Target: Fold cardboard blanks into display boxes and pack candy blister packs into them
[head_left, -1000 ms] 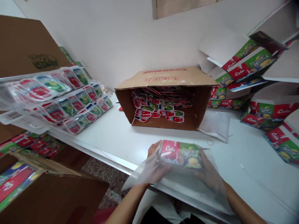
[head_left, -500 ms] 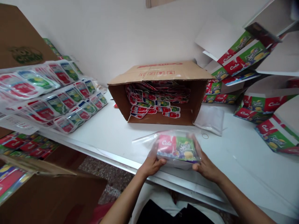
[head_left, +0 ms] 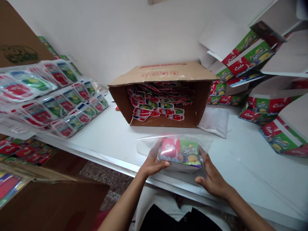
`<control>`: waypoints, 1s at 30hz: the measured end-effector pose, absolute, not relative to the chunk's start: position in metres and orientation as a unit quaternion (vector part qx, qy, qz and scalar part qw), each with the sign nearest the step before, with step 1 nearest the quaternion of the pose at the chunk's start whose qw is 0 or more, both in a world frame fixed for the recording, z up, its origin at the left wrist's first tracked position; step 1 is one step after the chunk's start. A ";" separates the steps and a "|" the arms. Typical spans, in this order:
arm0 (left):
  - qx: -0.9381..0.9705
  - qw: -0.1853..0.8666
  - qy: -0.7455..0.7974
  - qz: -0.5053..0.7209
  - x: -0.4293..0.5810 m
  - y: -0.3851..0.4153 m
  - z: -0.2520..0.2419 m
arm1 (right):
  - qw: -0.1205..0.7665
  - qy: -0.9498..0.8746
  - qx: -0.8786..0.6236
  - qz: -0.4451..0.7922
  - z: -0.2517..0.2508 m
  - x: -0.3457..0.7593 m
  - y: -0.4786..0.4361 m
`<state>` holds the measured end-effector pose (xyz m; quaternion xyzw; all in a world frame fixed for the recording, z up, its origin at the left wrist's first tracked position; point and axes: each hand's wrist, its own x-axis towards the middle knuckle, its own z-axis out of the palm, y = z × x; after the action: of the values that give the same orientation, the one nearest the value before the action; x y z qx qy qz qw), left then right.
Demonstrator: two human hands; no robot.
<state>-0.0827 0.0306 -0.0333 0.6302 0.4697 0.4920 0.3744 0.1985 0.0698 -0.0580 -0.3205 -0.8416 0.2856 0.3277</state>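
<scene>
A small printed carton [head_left: 180,152], red with "Cola" and green with "Sprite", lies near the table's front edge inside a clear plastic bag [head_left: 145,144]. My left hand [head_left: 152,165] grips its left end, with the thumb along the front and the fingers partly seen through the plastic. At the right end, my right hand [head_left: 213,178] is open: its fingertips reach the bag's side while the thumb stands apart from the carton. Loose bag film spreads out left and right behind the carton.
A cardboard box [head_left: 163,73] on its side holds many bottle-shaped packets [head_left: 158,96]. Beside it lies a stack of clear bags [head_left: 214,123]. Packet strips [head_left: 64,106] cover the left side; open printed cartons [head_left: 280,136] pile up on the right. A brown box [head_left: 48,202] stands below, front left.
My right hand has loosened, its thumb moving off the carton's front. The bag film on the right now spreads wider. My left hand keeps its hold.
</scene>
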 end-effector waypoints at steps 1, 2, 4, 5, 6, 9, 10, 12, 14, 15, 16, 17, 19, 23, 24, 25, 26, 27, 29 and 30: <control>0.638 0.378 0.463 0.485 -0.084 0.032 -0.030 | 0.334 -0.847 -0.325 0.256 -0.058 0.198 0.066; 0.648 0.379 0.455 0.479 -0.084 0.033 -0.027 | 0.344 -0.850 -0.329 0.227 -0.058 0.198 0.063; 0.663 0.372 0.441 0.477 -0.082 0.033 -0.021 | 0.374 -0.848 -0.328 0.183 -0.057 0.197 0.057; 0.667 0.365 0.438 0.480 -0.081 0.033 -0.018 | 0.392 -0.845 -0.323 0.169 -0.054 0.196 0.054; 0.670 0.357 0.438 0.482 -0.079 0.032 -0.016 | 0.411 -0.840 -0.316 0.160 -0.052 0.195 0.053; 0.674 0.334 0.455 0.476 -0.074 0.029 -0.014 | 0.468 -0.819 -0.297 0.151 -0.041 0.193 0.050; 0.673 0.332 0.462 0.474 -0.074 0.027 -0.015 | 0.485 -0.809 -0.294 0.153 -0.038 0.192 0.049; 0.666 0.333 0.472 0.472 -0.073 0.025 -0.017 | 0.510 -0.786 -0.300 0.176 -0.033 0.192 0.049; 0.663 0.336 0.477 0.469 -0.074 0.023 -0.018 | 0.509 -0.761 -0.318 0.245 -0.028 0.193 0.048; 0.664 0.336 0.478 0.466 -0.075 0.022 -0.018 | 0.500 -0.746 -0.328 0.294 -0.026 0.194 0.047; 0.666 0.335 0.478 0.465 -0.075 0.022 -0.017 | 0.492 -0.725 -0.338 0.344 -0.024 0.194 0.046; 0.668 0.334 0.477 0.464 -0.076 0.022 -0.017 | 0.488 -0.698 -0.349 0.390 -0.022 0.193 0.045; 0.670 0.332 0.476 0.463 -0.077 0.022 -0.015 | 0.493 -0.641 -0.374 0.454 -0.020 0.191 0.042; 0.677 0.318 0.482 0.455 -0.077 0.022 -0.017 | 0.478 -0.601 -0.412 0.490 -0.018 0.184 0.032; 0.675 0.318 0.488 0.453 -0.077 0.021 -0.018 | 0.474 -0.604 -0.421 0.483 -0.018 0.184 0.030; 0.670 0.321 0.496 0.450 -0.076 0.020 -0.020 | 0.474 -0.605 -0.433 0.471 -0.019 0.183 0.028; 0.662 0.325 0.507 0.446 -0.076 0.019 -0.022 | 0.475 -0.606 -0.445 0.458 -0.020 0.184 0.026; 0.651 0.333 0.521 0.441 -0.075 0.018 -0.023 | 0.474 -0.606 -0.456 0.446 -0.023 0.184 0.025; 0.624 0.369 0.548 0.418 -0.074 0.016 -0.025 | 0.467 -0.608 -0.471 0.436 -0.029 0.186 0.026; 0.611 0.385 0.558 0.408 -0.074 0.015 -0.024 | 0.460 -0.610 -0.476 0.435 -0.032 0.186 0.027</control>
<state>-0.0737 0.0153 -0.0242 0.6111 0.5582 0.4080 0.3853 0.1864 0.0268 -0.0320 -0.4758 -0.6099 0.4355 0.4603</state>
